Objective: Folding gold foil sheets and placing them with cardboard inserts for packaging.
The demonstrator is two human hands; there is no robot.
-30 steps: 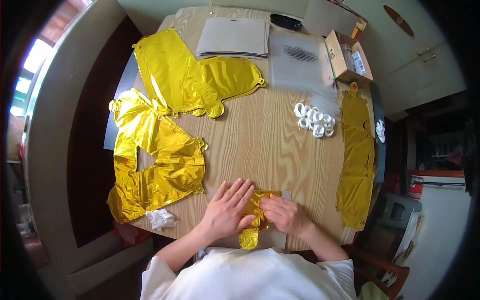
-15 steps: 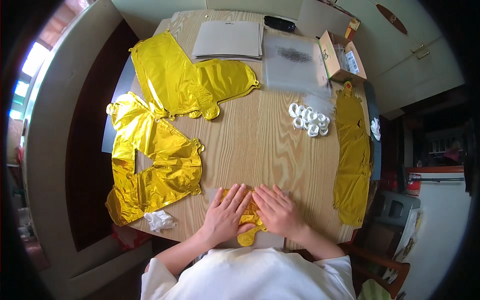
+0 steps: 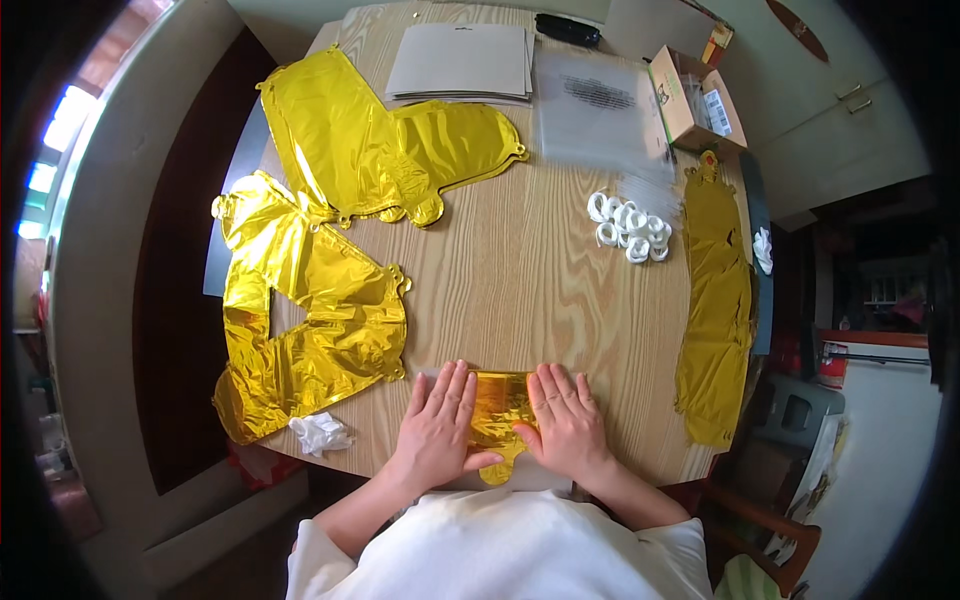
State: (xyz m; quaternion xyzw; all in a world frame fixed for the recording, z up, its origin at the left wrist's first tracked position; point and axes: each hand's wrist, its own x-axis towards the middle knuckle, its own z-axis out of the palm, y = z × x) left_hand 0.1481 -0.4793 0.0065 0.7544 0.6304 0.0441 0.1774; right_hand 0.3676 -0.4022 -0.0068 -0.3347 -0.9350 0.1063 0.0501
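Observation:
At the table's near edge lies a folded gold foil balloon [image 3: 500, 405], with a rounded tab hanging toward me. My left hand [image 3: 437, 425] rests flat over its left side, fingers stretched out and pointing away. Over its right side my right hand [image 3: 567, 420] is also flat, thumb reaching onto the foil. Beneath the balloon a pale sheet shows in part. More flat gold foil balloons [image 3: 330, 300] spread along the left side, with another stack of gold foil [image 3: 400, 150] behind them. A long gold foil balloon [image 3: 712, 310] lies along the right edge.
White ribbon rolls [image 3: 632, 228] sit right of centre. Behind them are clear plastic bags [image 3: 590, 110], grey card sheets [image 3: 460, 62], a black case [image 3: 567, 29] and an open cardboard box [image 3: 690, 100]. A crumpled white bundle [image 3: 321, 433] lies near the left front edge.
My hands have slid apart sideways across the folded foil, the left one leftward and the right one rightward. More of the gold surface shows between them.

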